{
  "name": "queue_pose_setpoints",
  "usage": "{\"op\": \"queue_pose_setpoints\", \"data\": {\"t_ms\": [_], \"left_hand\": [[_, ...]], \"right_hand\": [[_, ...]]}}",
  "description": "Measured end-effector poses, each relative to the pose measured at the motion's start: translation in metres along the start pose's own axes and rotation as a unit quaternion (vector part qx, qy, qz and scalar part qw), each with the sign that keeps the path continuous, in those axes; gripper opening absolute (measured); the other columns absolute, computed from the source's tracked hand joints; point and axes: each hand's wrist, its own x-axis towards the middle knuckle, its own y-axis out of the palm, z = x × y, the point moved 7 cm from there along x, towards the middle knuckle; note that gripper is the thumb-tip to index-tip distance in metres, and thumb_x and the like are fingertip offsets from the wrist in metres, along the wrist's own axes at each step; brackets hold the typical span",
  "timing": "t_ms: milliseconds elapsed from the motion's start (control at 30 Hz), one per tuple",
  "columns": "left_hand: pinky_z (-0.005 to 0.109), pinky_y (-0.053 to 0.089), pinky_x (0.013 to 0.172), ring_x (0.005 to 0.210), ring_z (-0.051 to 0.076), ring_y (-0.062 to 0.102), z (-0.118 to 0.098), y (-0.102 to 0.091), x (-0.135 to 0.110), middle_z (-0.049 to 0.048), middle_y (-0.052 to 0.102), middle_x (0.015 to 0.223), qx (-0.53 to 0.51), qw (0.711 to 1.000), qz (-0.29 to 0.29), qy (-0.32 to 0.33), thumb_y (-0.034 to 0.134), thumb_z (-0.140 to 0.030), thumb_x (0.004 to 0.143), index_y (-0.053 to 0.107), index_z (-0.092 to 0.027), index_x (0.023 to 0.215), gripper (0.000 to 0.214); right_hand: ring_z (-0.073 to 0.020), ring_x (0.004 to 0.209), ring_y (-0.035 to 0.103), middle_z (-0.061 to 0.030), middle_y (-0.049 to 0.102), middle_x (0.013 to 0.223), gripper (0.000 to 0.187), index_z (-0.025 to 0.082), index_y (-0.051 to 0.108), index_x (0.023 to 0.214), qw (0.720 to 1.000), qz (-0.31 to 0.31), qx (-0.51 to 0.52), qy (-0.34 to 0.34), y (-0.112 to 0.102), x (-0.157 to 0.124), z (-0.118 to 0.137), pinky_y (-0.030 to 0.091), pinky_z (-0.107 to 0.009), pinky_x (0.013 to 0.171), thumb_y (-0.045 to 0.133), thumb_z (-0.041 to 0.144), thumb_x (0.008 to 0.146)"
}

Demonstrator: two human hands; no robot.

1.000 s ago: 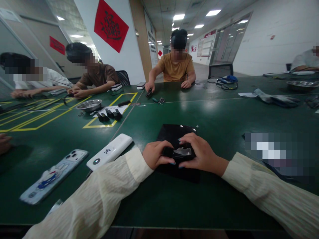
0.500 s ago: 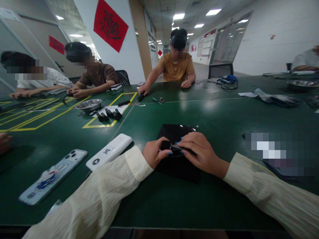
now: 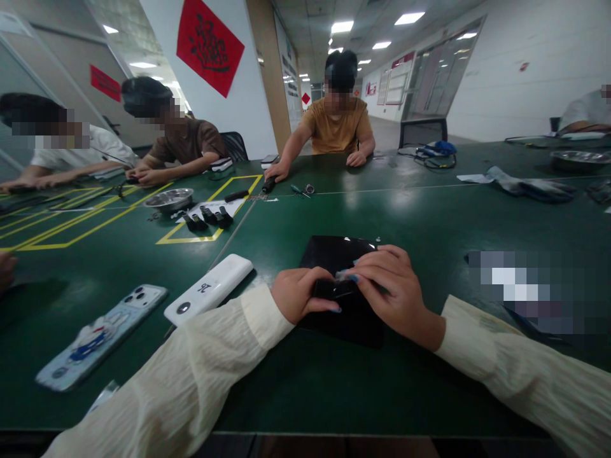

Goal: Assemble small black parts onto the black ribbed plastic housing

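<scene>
My left hand (image 3: 298, 296) is closed around the left end of a small black device (image 3: 334, 289), held just above a glossy black sheet (image 3: 334, 254) on the green table (image 3: 410, 216). My right hand (image 3: 389, 283) curls over the device from the right, its fingertips pinching a small clear film piece (image 3: 344, 275) at the device's top edge. Both cream sleeves rest on the table toward me.
A white power bank (image 3: 209, 289) and a phone in a pale blue case (image 3: 102, 334) lie to the left. Farther off are a metal bowl (image 3: 170, 200), small black parts (image 3: 209, 218) in a yellow-taped square, and several seated people working. A blurred item lies at the right.
The clear film that lay flat on the device a second ago is now pinched at its top edge by my right fingertips. The person in the orange shirt reached an arm out to the left.
</scene>
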Motion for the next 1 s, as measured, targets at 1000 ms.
{"op": "queue_pose_setpoints", "data": {"t_ms": [1000], "left_hand": [[0.023, 0.050, 0.058, 0.062, 0.015, 0.065, 0.001, -0.008, -0.007, 0.0051, 0.068, 0.071, -0.108, 0.994, -0.022, 0.005, 0.041, -0.072, 0.071, 0.061, -0.016, 0.086, 0.062]], "right_hand": [[-0.0115, 0.102, 0.057, 0.0064, 0.068, 0.099, 0.022, 0.024, 0.063, 0.097, 0.966, -0.006, -0.077, -0.247, -0.005, -0.020, 0.045, 0.028, -0.032, 0.105, 0.064, 0.020, 0.076]]}}
